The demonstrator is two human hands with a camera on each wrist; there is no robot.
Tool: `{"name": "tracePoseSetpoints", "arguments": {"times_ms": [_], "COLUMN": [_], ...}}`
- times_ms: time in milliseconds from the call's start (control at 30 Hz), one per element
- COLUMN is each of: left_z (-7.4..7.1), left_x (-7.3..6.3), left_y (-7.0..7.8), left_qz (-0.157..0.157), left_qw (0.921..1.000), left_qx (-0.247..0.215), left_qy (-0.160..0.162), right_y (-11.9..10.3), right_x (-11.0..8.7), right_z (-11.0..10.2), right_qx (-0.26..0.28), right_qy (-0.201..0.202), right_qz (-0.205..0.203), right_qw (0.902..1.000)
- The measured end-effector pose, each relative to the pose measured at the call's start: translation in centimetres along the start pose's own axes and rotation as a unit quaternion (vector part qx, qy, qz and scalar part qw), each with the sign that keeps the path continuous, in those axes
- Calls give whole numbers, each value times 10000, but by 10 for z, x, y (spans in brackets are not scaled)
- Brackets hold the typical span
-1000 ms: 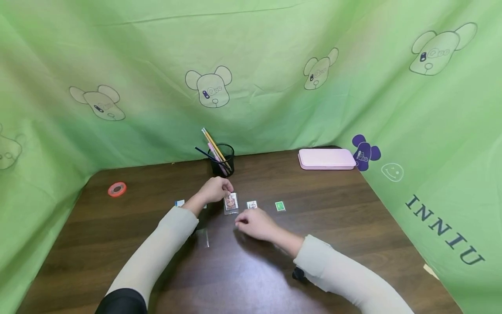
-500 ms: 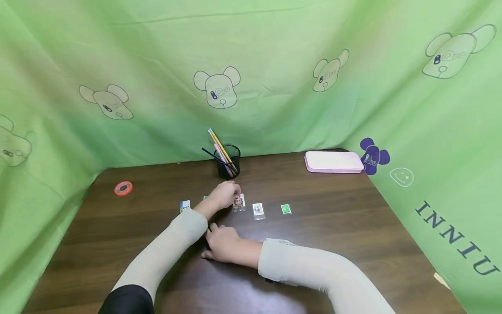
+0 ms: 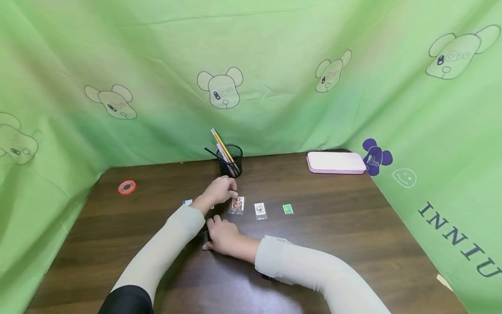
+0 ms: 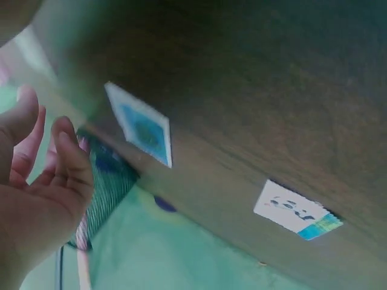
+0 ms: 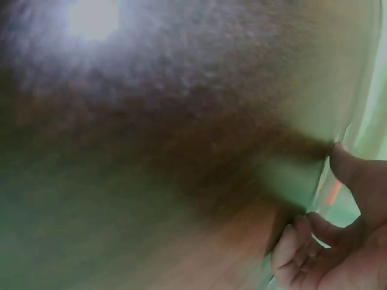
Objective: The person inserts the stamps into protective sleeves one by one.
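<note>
My left hand (image 3: 221, 189) hovers just left of a brown-patterned stamp in a clear sleeve (image 3: 237, 205). Its thumb and fingers stand apart and hold nothing in the left wrist view. Below it, my right hand (image 3: 222, 235) rests low at the tabletop, thumb spread from the fingers. A thin clear edge shows between them in the right wrist view; whether they grip it is unclear. To the right lie a sleeved pale stamp (image 3: 260, 210) and a green stamp (image 3: 288, 209). A blue stamp (image 4: 145, 128) and a panda stamp (image 4: 293, 208) are partly hidden under the left arm in the head view.
A black mesh pen cup (image 3: 234, 162) with pencils stands behind the left hand. Back right lies a pink pencil case (image 3: 336, 162). An orange-red tape roll (image 3: 127, 187) sits at far left. Green printed curtain (image 3: 164, 87) surrounds the brown table (image 3: 337, 244).
My right hand has moved left, uncovering the sleeved pale stamp, to where a clear sleeve lay. The left hand has let go of the sleeved brown stamp and drawn slightly left.
</note>
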State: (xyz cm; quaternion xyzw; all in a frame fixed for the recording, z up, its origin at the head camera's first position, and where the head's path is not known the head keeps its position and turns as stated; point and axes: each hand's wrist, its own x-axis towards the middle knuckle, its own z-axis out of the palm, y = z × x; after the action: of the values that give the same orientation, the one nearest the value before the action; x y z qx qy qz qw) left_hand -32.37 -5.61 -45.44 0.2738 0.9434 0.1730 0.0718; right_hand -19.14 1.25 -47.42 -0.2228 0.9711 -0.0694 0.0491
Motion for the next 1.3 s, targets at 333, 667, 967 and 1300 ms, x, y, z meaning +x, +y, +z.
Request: {"name": "tracePoseSetpoints", "arguments": {"times_ms": [333, 667, 967, 1300], "left_z": [-33, -22, -18, -64], "left_x": [-23, -30, -32, -65], "left_y": [-37, -52, -47, 6], "left_qz": [-610, -832, -300, -272], "left_qw": [9901, 9878, 9890, 9156], "left_qx": [-29, -201, -1277, -3894], "left_qy": [-1265, -1304, -686, 965], "right_y": [16, 29, 56, 72], "right_x": [-4, -7, -8, -13], "right_z": [-4, 0, -20, -54], "right_qx": [868, 4494, 6336, 6654], "right_qy": [-163, -197, -15, 718], "right_qz": [-230, -317, 155, 170], "right_qw": [9958, 8926, 7735, 7428]}}
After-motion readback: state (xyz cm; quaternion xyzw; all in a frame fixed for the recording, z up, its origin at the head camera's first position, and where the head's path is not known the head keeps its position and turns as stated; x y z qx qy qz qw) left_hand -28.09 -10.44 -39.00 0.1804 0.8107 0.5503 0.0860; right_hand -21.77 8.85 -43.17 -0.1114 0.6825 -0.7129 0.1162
